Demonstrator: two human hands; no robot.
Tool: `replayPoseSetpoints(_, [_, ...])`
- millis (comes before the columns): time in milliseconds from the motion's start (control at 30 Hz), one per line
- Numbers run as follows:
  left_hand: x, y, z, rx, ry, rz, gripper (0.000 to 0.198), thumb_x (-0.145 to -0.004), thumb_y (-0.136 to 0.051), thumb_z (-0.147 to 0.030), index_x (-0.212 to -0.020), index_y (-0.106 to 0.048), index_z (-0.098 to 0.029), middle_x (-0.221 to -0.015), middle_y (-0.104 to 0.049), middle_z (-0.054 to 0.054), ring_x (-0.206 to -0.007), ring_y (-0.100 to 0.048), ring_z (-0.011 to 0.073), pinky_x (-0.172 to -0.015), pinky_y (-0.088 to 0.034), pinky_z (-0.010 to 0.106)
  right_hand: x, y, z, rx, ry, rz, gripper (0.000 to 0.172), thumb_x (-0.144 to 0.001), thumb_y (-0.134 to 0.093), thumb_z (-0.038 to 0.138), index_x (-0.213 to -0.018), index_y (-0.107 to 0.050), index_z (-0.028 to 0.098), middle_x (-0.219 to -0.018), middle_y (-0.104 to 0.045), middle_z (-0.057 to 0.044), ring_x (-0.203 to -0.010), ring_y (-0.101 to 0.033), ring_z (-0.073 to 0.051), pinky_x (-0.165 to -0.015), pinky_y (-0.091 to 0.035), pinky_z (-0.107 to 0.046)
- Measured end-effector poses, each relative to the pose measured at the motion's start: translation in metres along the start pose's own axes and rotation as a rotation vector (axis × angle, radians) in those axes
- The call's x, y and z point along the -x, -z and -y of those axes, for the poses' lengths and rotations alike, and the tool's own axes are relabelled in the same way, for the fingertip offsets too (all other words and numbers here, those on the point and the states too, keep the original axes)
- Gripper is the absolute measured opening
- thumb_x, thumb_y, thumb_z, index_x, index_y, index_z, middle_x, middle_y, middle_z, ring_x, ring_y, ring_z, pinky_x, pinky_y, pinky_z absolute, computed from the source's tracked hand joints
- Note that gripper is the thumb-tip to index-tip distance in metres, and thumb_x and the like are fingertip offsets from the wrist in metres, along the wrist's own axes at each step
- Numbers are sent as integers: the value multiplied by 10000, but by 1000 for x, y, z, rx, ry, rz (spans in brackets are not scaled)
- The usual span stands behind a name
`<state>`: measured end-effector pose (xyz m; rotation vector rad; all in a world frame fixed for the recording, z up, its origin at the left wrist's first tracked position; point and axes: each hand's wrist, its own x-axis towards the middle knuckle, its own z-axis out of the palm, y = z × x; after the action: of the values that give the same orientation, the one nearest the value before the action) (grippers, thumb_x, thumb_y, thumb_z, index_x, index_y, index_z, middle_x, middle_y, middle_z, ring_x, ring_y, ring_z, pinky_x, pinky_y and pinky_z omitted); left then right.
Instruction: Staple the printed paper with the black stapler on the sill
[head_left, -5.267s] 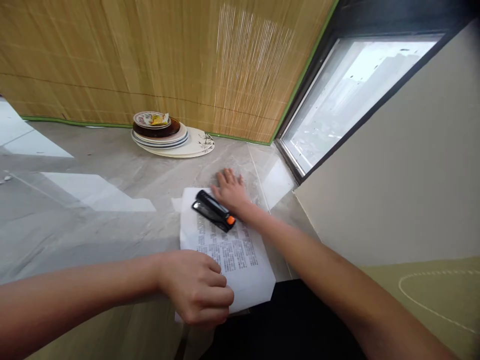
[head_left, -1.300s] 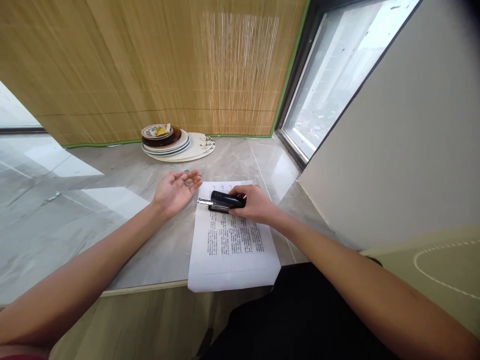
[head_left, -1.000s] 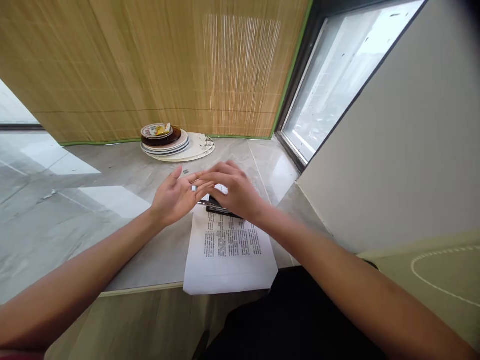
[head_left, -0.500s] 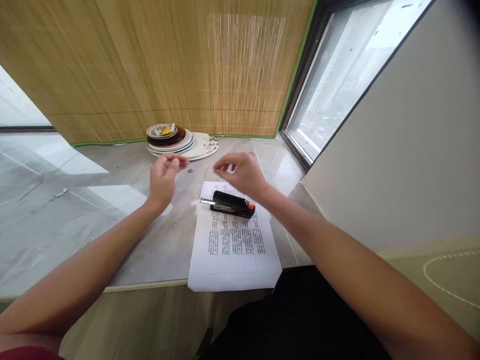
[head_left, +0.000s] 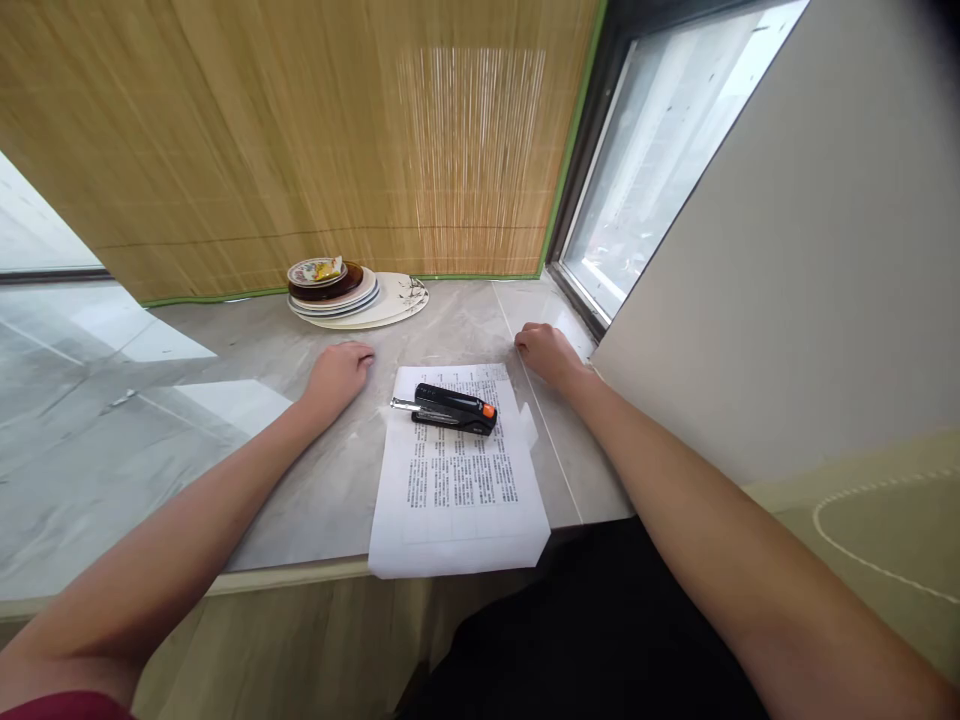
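Note:
A black stapler (head_left: 455, 410) with an orange mark lies on printed sheets of paper (head_left: 461, 545), its metal tray sticking out to the left. The sheets hang a little over the front edge of the grey marble counter (head_left: 315, 520). My left hand (head_left: 341, 372) rests on the counter left of the papers, fingers curled in and closed. To the right of the papers, my right hand (head_left: 545, 350) lies on the counter, closed in a loose fist. Neither hand touches the stapler, and nothing shows in either hand.
Stacked plates (head_left: 334, 300) with a small yellow packet (head_left: 328, 269) on top stand at the back, beside an oval white plate (head_left: 401, 300). Behind them hangs a bamboo blind (head_left: 300, 140). A window (head_left: 637, 170) and a wall (head_left: 787, 280) are at the right.
My hands have moved apart and come down onto the counter, the right one going right. Their fingers, raised and pinched before, are now curled. The view has shifted slightly.

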<state>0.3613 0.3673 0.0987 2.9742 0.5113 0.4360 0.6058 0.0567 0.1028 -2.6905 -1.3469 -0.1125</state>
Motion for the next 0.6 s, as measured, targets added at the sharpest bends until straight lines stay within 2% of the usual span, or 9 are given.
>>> replayPoseSetpoints(100, [2,6,1,-22,15,-9,311,-939,-526,-236,-1054,-812,-195,-1157,-811,107,-1101,-738,322,-1029,-534,429,-1,-5,0,-8,-4,-45,323,-946,-503,66,-1005,-814,128,-1113,-754,-158,-959,-694,-232,-834,-449,-308])
replayPoseSetpoints(200, [2,8,0,-16,12,-18,305,-929,-541,-237,-1087,-800,-201,-1137,-813,108,-1059,-743,325,-973,-542,426,0,-5,2,-52,-11,-66,298,-915,-530,41,-952,-811,131,-1154,-756,-147,-942,-695,-220,-829,-457,-303])
replayPoseSetpoints(300, [3,7,0,30,3,-38,319,-913,-566,-229,-1141,-787,-191,-1112,-814,110,-1019,-748,311,-957,-544,419,4,9,14,-140,-37,-154,274,-883,-560,28,-902,-807,143,-1172,-764,-127,-938,-701,-221,-838,-474,-321])
replayPoseSetpoints(367, [4,8,-1,99,-15,-81,327,-904,-580,-222,-1149,-791,-173,-1108,-812,113,-979,-749,295,-968,-543,422,12,24,32,-258,-54,-244,238,-895,-588,63,-898,-807,157,-1086,-782,-108,-928,-706,-224,-849,-492,-336])
replayPoseSetpoints(400, [5,9,-3,154,-25,-115,324,-907,-585,-227,-1142,-800,-168,-1109,-812,110,-960,-748,286,-971,-544,423,19,32,43,-341,-54,-274,212,-911,-605,100,-906,-807,164,-1027,-787,-97,-921,-708,-223,-857,-503,-342])
replayPoseSetpoints(467, [8,11,-7,322,-17,-200,300,-920,-598,-256,-1097,-826,-173,-1077,-815,92,-903,-741,264,-939,-559,412,37,44,68,-550,6,-207,175,-954,-634,214,-936,-805,183,-927,-787,-69,-878,-713,-205,-852,-532,-341])
replayPoseSetpoints(533, [11,11,-13,543,40,-245,273,-918,-627,-302,-1042,-841,-186,-986,-815,65,-803,-725,230,-847,-582,383,57,48,93,-705,64,-137,245,-1013,-604,349,-1020,-796,198,-987,-790,-70,-908,-715,-201,-843,-552,-344])
replayPoseSetpoints(600, [13,10,-19,777,121,-234,254,-885,-682,-346,-1002,-839,-184,-921,-802,55,-741,-708,201,-767,-593,352,74,43,111,-728,112,-103,328,-980,-673,462,-1181,-757,218,-1135,-773,-86,-1028,-703,-230,-878,-555,-369])
